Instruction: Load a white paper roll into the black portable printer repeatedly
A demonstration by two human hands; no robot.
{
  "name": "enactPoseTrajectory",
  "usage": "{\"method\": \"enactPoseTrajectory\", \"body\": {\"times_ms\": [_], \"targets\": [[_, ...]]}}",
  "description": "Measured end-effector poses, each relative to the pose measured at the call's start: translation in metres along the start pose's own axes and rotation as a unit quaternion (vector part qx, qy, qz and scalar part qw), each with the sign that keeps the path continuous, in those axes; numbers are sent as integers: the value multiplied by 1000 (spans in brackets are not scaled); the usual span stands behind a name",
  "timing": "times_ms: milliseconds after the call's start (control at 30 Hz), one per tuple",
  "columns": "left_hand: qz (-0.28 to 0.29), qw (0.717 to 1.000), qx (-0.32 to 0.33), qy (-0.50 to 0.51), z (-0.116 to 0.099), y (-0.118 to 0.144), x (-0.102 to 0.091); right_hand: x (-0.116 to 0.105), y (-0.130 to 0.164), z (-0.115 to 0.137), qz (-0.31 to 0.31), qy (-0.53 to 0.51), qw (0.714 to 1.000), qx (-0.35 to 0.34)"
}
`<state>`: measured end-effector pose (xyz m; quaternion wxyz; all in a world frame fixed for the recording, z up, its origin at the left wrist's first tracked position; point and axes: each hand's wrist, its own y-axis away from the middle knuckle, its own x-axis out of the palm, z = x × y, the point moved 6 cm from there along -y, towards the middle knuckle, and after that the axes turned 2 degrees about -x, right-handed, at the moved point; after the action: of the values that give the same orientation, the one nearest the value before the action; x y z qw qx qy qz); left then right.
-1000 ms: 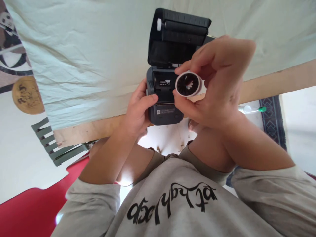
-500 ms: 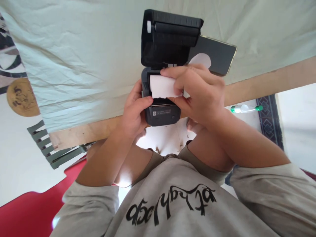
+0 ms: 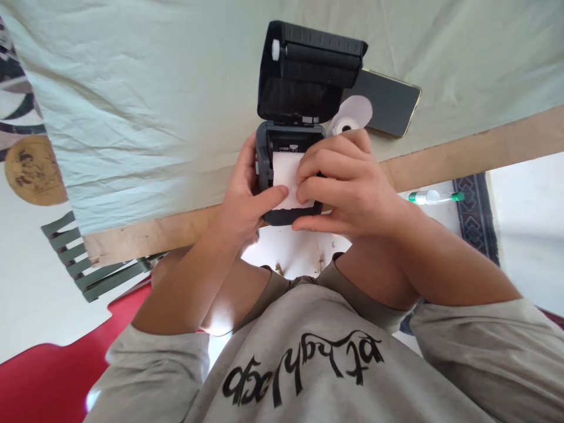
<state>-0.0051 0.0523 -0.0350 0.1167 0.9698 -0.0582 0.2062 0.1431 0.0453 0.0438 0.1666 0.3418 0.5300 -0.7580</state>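
Both hands (image 3: 348,182) pinch paper strip (image 3: 287,179) over printer (image 3: 288,141); label unreadable.

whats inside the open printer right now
A strip of white paper runs out of the black printer bay over its front edge, pressed by the left hand and right hand. The roll itself and the bay's right side are covered by the fingers.
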Motion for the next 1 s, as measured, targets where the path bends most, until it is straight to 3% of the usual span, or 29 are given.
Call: {"method": "enactPoseTrajectory", "body": {"times_ms": [67, 200, 333, 400, 567, 633, 767, 867, 1000], "targets": [[-13, 1000, 5, -14, -2, 2, 0, -12, 0, -9, -71, -4, 997, 38], [-3, 1000, 2, -28, -4, 3, 2, -28, 3, -34, -167, -34, 965, 197], [54, 997, 55, -27, -2, -1, -1, -26, 2, -39, -196, -114, 955, 189], [57, 995, 78, -16, -1, -2, -5, -22, 0, -36, -167, -116, 965, 167], [79, 995, 61, 29, -3, 1, 0, -8, 2, -21, -14, -109, 985, 133], [79, 994, 60, 49, -6, 4, 5, -5, 4, -17, -2, -113, 983, 145], [28, 999, 26, 32, -6, 9, 7, -7, 7, -10, -25, -118, 973, 195], [7, 1000, -6, -9, -4, 10, 7, -6, 6, -8, 9, -139, 963, 229], [-10, 1000, -5, -6, -7, 8, 4, -4, 3, -4, 46, -147, 962, 224]]}}
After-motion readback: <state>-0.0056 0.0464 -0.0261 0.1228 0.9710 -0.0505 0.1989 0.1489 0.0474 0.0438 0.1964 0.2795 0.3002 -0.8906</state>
